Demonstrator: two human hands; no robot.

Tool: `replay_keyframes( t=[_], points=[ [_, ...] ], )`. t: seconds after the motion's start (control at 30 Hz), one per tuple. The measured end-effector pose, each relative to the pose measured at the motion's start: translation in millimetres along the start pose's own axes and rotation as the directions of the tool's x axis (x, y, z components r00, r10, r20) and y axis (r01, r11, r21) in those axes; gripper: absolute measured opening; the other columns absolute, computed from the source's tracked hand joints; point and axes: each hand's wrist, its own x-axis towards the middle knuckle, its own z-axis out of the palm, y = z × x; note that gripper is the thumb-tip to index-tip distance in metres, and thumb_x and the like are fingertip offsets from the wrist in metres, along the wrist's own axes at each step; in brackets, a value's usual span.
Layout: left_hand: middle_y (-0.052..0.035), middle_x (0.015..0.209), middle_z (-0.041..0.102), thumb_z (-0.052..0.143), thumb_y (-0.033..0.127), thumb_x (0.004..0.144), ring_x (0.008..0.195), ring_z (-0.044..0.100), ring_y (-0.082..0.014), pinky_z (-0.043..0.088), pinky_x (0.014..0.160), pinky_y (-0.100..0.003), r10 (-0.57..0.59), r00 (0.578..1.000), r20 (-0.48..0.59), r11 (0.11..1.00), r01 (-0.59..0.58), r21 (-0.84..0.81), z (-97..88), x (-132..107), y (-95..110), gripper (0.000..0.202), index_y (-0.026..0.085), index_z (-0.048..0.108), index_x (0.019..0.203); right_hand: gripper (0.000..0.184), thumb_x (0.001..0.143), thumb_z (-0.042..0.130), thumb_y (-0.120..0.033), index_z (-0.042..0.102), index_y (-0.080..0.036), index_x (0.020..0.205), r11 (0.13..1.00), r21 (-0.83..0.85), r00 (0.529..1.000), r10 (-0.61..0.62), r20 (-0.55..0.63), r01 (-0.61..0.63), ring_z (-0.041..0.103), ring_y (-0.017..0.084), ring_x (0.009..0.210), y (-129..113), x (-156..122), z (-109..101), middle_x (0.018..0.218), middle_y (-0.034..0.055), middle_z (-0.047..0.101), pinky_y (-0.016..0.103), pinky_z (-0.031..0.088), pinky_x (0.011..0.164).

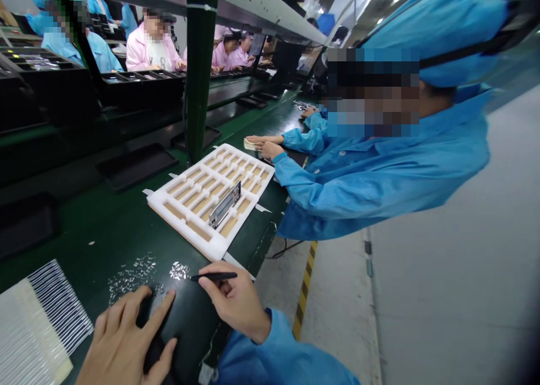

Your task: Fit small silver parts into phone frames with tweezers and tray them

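Note:
Between the fingers of my right hand (238,303) is a slim black pen-like tool (215,276), its tip pointing left at a small pile of shiny metal pieces (180,271). My left hand (126,334) rests on the dark green bench (189,312) with its fingers spread. The fingertips lie at the near edge of a wider scatter of tiny metal pieces (133,275). Beyond both hands is a white slotted tray (185,227), in which a flat metal-framed part (225,205) stands on edge in one slot.
A sheet with many thin silvery strips (54,300) lies at the left. A co-worker in blue (358,177) sits at the right, hands on a pale cloth-like item (252,144). A green post (200,75) rises behind the tray. Dark trays (137,162) line the conveyor.

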Motion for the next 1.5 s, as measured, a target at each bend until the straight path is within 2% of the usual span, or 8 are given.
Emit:
replay_keyframes(
  t=[0.33,0.6,0.77,0.9,1.07,1.5],
  points=[
    [-0.0132,0.13,0.062,0.066,0.048,0.095,0.114,0.06,-0.0328,0.05,0.088,-0.045,0.002,1.0,-0.029,1.0,-0.002,0.005,-1.3,-0.2,0.9,0.059,0.035,0.06,0.152,0.013,0.094,0.074,-0.022,0.085,-0.02,0.099,0.998,0.001,0.998,-0.066,0.02,0.066,0.079,0.022,0.082,-0.3,2.1,1.4,0.094,0.0086,0.084,0.029,0.06,0.071],
    [-0.0152,0.13,0.061,0.066,0.046,0.095,0.114,0.059,-0.034,0.05,0.088,-0.047,0.026,0.999,-0.037,1.0,-0.026,0.017,-0.9,0.0,1.6,0.056,0.03,0.063,0.148,0.013,0.095,0.074,-0.021,0.086,-0.02,0.099,0.998,0.023,0.997,-0.052,0.051,0.051,0.078,0.022,0.081,-0.1,1.5,2.1,0.094,0.0081,0.084,0.029,0.061,0.073],
    [-0.0156,0.133,0.06,0.065,0.047,0.096,0.116,0.059,-0.0335,0.05,0.088,-0.046,0.031,0.999,-0.019,0.999,-0.031,0.014,-2.1,-0.1,1.1,0.059,0.031,0.059,0.153,0.012,0.093,0.076,-0.02,0.087,-0.019,0.097,0.999,0.035,0.989,-0.039,0.14,0.035,0.075,0.019,0.073,-7.4,-0.8,4.2,0.091,0.0073,0.083,0.026,0.058,0.065],
    [-0.0153,0.133,0.06,0.066,0.047,0.096,0.117,0.059,-0.0333,0.05,0.089,-0.045,0.006,1.0,0.004,1.0,-0.006,0.011,-1.9,-1.4,2.0,0.06,0.03,0.059,0.153,0.012,0.093,0.076,-0.021,0.087,-0.018,0.099,0.996,0.063,0.974,-0.081,0.213,0.069,0.074,0.018,0.072,-10.9,-2.8,5.6,0.092,0.0079,0.083,0.025,0.056,0.062],
    [-0.016,0.135,0.059,0.065,0.046,0.097,0.119,0.058,-0.0346,0.05,0.091,-0.048,-0.003,1.0,0.012,1.0,0.003,-0.001,-1.0,-3.9,3.5,0.058,0.029,0.06,0.152,0.013,0.094,0.076,-0.02,0.087,-0.019,0.099,0.995,0.06,0.978,-0.086,0.192,0.076,0.077,0.021,0.081,-9.5,-3.3,3.7,0.093,0.0085,0.083,0.029,0.061,0.075],
    [-0.0157,0.133,0.059,0.065,0.044,0.098,0.119,0.056,-0.0334,0.048,0.091,-0.046,-0.013,1.0,-0.002,1.0,0.013,-0.026,-2.5,-3.5,5.5,0.057,0.028,0.059,0.152,0.012,0.094,0.075,-0.02,0.087,-0.019,0.098,0.994,0.051,0.967,-0.105,0.234,0.096,0.076,0.021,0.081,-11.9,-2.6,1.7,0.094,0.0085,0.083,0.03,0.063,0.075]
  ],
)
